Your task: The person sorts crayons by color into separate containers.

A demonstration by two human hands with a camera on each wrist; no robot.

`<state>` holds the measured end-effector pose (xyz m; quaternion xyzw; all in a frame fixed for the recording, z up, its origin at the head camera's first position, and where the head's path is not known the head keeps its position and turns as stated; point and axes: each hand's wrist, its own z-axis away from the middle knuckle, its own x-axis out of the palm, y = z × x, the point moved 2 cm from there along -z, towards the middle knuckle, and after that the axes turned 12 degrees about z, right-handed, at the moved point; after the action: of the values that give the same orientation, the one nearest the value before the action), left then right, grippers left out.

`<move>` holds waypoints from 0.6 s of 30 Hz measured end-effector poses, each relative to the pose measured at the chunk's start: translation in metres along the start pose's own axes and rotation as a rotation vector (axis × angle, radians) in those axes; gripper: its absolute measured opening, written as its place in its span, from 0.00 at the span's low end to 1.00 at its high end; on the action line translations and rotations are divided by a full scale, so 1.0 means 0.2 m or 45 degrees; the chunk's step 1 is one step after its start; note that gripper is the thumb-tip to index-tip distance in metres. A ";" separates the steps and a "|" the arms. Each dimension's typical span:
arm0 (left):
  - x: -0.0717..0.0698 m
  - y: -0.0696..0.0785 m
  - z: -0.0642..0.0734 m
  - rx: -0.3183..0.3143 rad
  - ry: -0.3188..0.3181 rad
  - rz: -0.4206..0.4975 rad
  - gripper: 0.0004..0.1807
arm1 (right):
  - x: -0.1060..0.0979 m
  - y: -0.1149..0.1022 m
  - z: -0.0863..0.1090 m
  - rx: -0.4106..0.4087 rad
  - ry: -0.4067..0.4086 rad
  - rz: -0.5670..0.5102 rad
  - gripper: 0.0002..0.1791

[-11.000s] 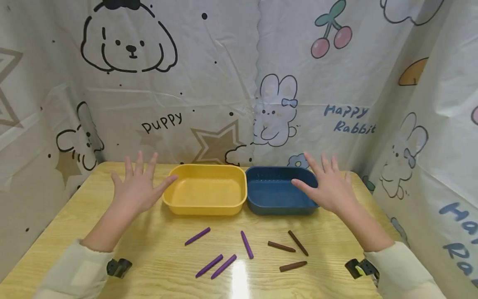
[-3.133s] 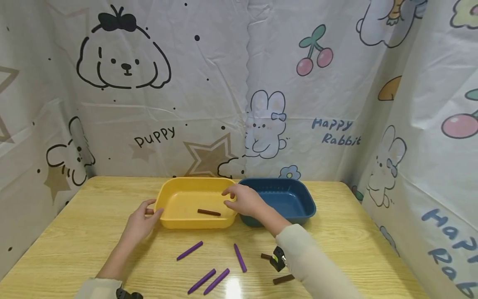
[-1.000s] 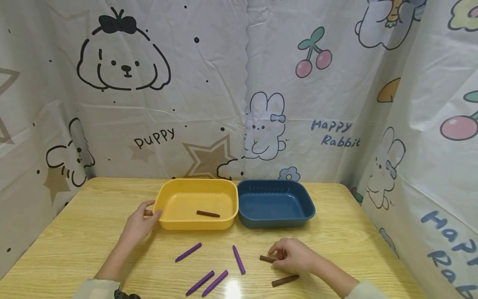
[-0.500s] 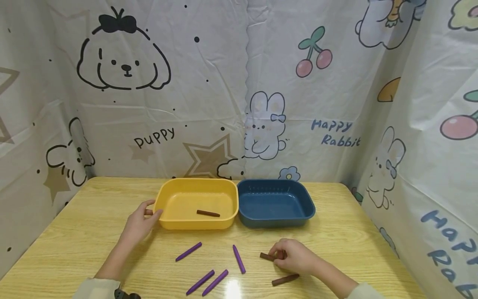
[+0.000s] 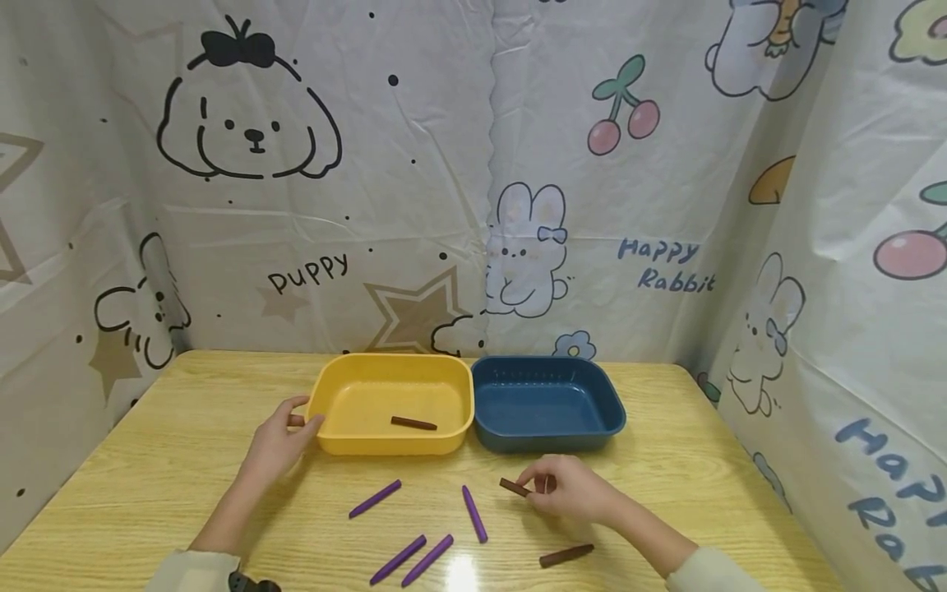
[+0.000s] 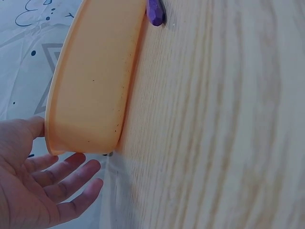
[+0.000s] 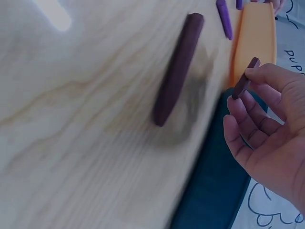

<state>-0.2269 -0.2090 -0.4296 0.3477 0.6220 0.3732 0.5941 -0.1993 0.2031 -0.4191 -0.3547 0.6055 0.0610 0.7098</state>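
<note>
In the head view my right hand (image 5: 573, 489) pinches a brown crayon (image 5: 514, 487) between thumb and fingers, just in front of the blue bin (image 5: 547, 442). The right wrist view shows this crayon (image 7: 247, 78) at the thumb and fingertips, the other fingers loosely bent. My left hand (image 5: 277, 442) rests at the front left corner of the yellow bin (image 5: 392, 444). In the left wrist view its thumb touches the rim and its relaxed fingers (image 6: 71, 188) lie along the bin's end. One brown crayon (image 5: 413, 423) lies inside the yellow bin.
Another brown crayon (image 5: 566, 556) lies on the wooden table (image 5: 148, 460) in front of my right hand. Several purple crayons (image 5: 474, 514) are spread over the table's middle. The two bins stand side by side before a printed curtain (image 5: 414, 164).
One brown crayon has gone from the table into the yellow bin. Since half a second ago, my right hand has moved a second one back and left. My left hand stays at the bin.
</note>
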 end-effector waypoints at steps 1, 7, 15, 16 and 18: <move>0.00 0.00 0.00 0.000 0.002 -0.002 0.36 | -0.01 -0.01 -0.01 -0.005 0.005 -0.002 0.09; 0.00 0.00 -0.01 -0.004 0.004 -0.007 0.35 | -0.03 -0.05 -0.08 -0.014 0.016 -0.021 0.08; 0.00 -0.02 -0.02 0.001 0.006 -0.003 0.37 | -0.08 -0.09 -0.17 0.009 0.027 -0.029 0.09; 0.00 -0.02 -0.02 0.001 0.006 -0.002 0.37 | -0.08 -0.09 -0.18 0.013 0.027 -0.028 0.09; 0.00 -0.01 -0.01 0.001 0.009 -0.003 0.36 | -0.09 -0.10 -0.20 0.018 0.027 -0.034 0.09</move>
<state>-0.2297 -0.2100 -0.4320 0.3459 0.6245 0.3735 0.5924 -0.2261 0.1708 -0.3946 -0.3585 0.6087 0.0434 0.7064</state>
